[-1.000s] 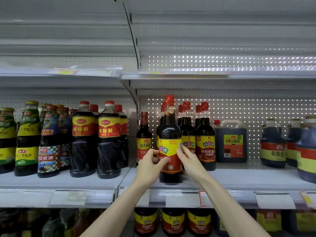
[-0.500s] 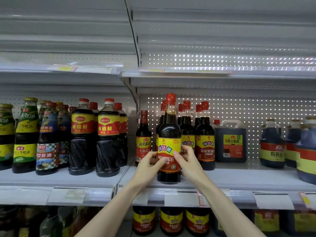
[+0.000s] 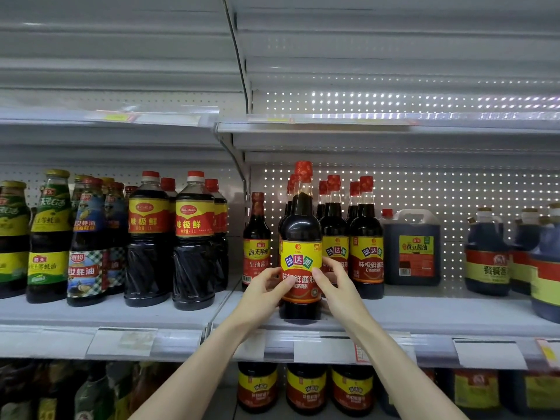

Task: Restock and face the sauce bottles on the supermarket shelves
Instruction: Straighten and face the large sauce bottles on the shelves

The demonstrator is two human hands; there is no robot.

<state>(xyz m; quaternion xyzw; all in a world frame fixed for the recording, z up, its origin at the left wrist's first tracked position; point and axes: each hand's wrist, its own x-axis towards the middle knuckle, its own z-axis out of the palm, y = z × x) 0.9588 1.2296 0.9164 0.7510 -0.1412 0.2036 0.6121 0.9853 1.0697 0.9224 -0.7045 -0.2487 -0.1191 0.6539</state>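
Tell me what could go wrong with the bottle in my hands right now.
The soy sauce bottle stands near the front edge of the shelf; a forward nudge might tip it off. The left hand and right hand grip it low, at the label, so its tall top could sway. The small bottle beside the left hand may get knocked.

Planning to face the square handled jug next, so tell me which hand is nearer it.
Right. The right hand grips the right side of the front soy bottle, just left of the jug; the left hand grips its left side, farther off.
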